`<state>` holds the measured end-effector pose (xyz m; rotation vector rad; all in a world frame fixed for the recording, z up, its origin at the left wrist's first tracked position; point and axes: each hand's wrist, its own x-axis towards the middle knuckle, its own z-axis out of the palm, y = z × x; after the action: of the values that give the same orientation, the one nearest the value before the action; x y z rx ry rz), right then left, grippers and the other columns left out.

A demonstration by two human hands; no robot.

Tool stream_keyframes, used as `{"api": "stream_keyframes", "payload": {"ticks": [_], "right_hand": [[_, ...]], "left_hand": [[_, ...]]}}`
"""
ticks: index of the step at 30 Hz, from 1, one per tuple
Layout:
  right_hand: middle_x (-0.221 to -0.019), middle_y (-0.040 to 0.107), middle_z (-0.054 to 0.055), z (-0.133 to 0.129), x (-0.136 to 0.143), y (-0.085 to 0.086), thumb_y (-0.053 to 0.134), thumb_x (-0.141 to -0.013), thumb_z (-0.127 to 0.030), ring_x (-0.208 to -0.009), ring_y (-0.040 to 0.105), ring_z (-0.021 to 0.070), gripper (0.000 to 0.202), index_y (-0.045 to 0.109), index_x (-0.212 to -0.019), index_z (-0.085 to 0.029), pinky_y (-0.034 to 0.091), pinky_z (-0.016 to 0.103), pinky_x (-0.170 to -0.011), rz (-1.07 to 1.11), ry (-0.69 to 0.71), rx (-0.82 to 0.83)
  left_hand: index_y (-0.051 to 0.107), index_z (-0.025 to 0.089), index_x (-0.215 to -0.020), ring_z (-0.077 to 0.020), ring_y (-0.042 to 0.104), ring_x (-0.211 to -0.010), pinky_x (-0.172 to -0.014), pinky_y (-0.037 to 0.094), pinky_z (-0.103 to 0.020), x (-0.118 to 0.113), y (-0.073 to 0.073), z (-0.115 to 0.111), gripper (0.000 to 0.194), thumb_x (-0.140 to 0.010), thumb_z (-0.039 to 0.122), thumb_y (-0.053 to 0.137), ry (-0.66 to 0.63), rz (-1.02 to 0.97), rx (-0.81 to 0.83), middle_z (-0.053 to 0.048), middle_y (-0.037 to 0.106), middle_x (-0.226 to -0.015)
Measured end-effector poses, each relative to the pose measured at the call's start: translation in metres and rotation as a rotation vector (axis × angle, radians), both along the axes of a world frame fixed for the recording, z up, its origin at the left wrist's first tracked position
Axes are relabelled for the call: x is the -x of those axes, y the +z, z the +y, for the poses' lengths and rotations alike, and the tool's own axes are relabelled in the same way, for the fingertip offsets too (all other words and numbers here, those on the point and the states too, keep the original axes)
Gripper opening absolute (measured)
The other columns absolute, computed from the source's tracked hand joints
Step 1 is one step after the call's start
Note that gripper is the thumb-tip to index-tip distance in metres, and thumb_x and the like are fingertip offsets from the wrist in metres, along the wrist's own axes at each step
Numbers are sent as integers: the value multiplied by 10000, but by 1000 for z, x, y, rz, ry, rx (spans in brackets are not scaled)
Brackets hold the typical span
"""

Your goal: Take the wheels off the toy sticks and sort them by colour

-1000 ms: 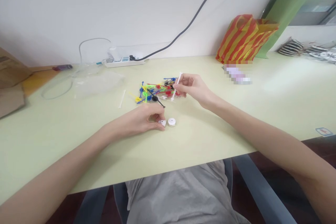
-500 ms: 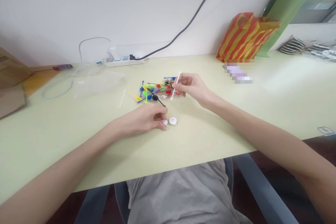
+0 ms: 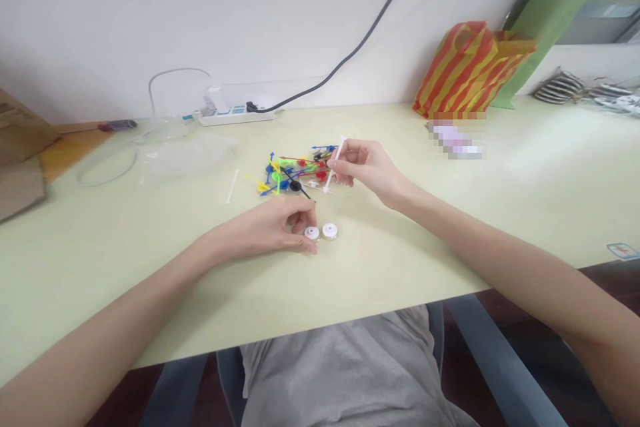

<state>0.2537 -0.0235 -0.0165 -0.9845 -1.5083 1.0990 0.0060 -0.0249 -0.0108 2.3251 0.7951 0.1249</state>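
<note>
My left hand (image 3: 287,225) is at the middle of the table, thumb and fingers parted around a small white round base (image 3: 311,233). That base stands on the tabletop, and whether the fingertips touch it is hard to tell. A second white round base (image 3: 329,231) stands just to its right. My right hand (image 3: 364,167) pinches a thin white arrow pointer (image 3: 334,167) between thumb and fingers, tilted, arrowhead down. Behind the hands lies a pile of colored arrow spinners (image 3: 295,173) in blue, yellow, green, red and black. Another white pointer (image 3: 233,187) lies to the left.
Clear plastic bags (image 3: 185,153) lie at the left, near a screwdriver (image 3: 117,125) and cardboard (image 3: 23,147). A power strip (image 3: 237,118) with a black cable (image 3: 345,63) sits by the wall. A striped bag (image 3: 453,73) stands at the back right, with a blurred-out item before it.
My left thumb and fingers have spread a little, and more of the left white base shows between them. My right hand keeps the white arrow pointer in nearly the same place.
</note>
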Motion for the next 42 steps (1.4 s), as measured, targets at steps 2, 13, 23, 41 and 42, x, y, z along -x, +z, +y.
{"api": "stream_keyframes", "payload": {"ticks": [2, 13, 23, 41, 42], "right_hand": [[-708, 700, 19, -1, 0, 0, 876, -790, -541, -588, 550, 121, 420, 656, -837, -186, 445, 264, -534, 34, 12, -14], [-900, 807, 91, -21, 14, 2, 847, -847, -442, -697, 678, 172, 291, 830, -945, -169, 519, 287, -547, -32, 155, -68], [-1015, 747, 66, -2, 9, -21, 653, -930, -170, -903, 681, 193, 197, 780, -1078, -196, 539, 315, -735, -319, -82, -328], [-1062, 615, 87, -7, 15, -30, 506, -923, -29, -885, 622, 181, 288, 752, -945, -176, 491, 316, -771, -496, -24, -502], [-1078, 620, 91, -6, 13, -30, 498, -929, -33, -905, 624, 187, 293, 751, -963, -177, 487, 318, -783, -515, -35, -497]], "left_hand": [[626, 221, -905, -158, 556, -744, -650, 397, -277, 1, 2, 0, 330, -926, 535, 725, 51, -63, -41, 14, 617, -822], [706, 215, -968, -153, 613, -714, -709, 425, -282, 0, -2, 1, 305, -1095, 356, 467, 141, -264, -521, -4, 704, -792], [655, 212, -891, -233, 599, -641, -622, 289, -341, 39, 7, 44, 327, -1034, 358, 400, 664, 219, -922, -63, 661, -693], [630, 205, -776, -347, 689, -815, -660, 400, -382, 75, 20, 64, 384, -889, 516, 435, 588, 732, -440, -181, 745, -933], [620, 208, -787, -347, 691, -823, -655, 398, -380, 76, 20, 65, 361, -890, 501, 436, 581, 735, -446, -179, 744, -936]]}}
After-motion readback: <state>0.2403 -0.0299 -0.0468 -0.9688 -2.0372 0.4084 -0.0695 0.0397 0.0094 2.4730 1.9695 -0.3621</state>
